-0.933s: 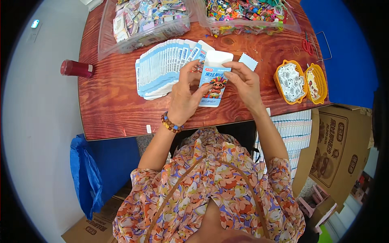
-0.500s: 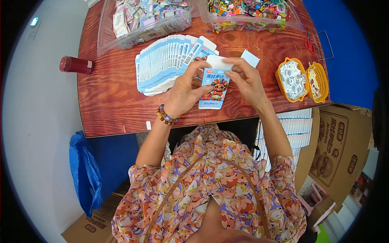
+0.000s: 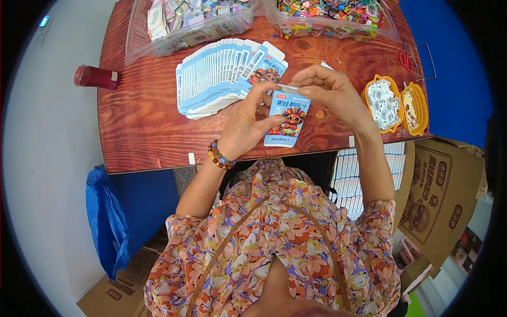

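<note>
My left hand (image 3: 244, 120) is closed around the left side of a small light-blue carton (image 3: 284, 127) with a colourful cartoon figure on its front, its thumb lying across the face. My right hand (image 3: 332, 95) is at the carton's top edge, thumb and fingers pinching by the top flap, which is now a thin pale strip. A fanned stack of matching flat cartons (image 3: 211, 79) lies just beyond my left hand. Behind the right fingers a bit of a white zigzag-edged piece (image 3: 326, 65) peeks out, mostly hidden.
At the far side stand a clear tub of small packets (image 3: 195, 31) and a clear tub of colourful trinkets (image 3: 332, 26). Two yellow baskets (image 3: 393, 127) of white pieces sit right, near red scissors (image 3: 405, 59). A dark red cup (image 3: 96, 77) lies at the left edge.
The white top flap, upright before, is now folded down. My right hand has shifted right, and the white zigzag-edged piece has become mostly covered by it.
</note>
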Motion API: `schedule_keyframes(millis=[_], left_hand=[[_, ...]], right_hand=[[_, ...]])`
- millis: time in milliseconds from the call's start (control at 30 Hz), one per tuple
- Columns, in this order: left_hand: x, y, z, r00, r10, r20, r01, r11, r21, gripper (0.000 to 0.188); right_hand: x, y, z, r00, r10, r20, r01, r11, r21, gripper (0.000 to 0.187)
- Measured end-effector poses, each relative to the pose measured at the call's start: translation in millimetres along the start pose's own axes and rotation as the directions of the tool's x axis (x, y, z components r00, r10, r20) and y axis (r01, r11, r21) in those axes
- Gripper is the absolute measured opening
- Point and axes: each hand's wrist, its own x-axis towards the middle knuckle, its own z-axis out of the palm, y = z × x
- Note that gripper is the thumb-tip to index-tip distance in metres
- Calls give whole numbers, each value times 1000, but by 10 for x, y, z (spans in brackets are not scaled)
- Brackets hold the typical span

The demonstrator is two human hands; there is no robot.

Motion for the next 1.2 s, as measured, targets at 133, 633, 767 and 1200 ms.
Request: schedule_keyframes(millis=[133,633,767,1200], left_hand=[[-11,-21,9,1000,-11,2,11,1000,21,58],[-50,-66,45,997,-49,-58,44,996,-81,71],[-54,-32,4,997,-68,20,68,998,14,72],[-7,-166,35,995,-89,48,92,994,-60,55]], right_hand=[[10,-20,-42,999,38,16,-35,988,-152,21],[-103,52,71,995,-96,17,95,915,-392,30],[-216,87,182,955,-288,69,273,765,-583,33],[-146,291,-25,951,-302,69,299,837,-458,24]])
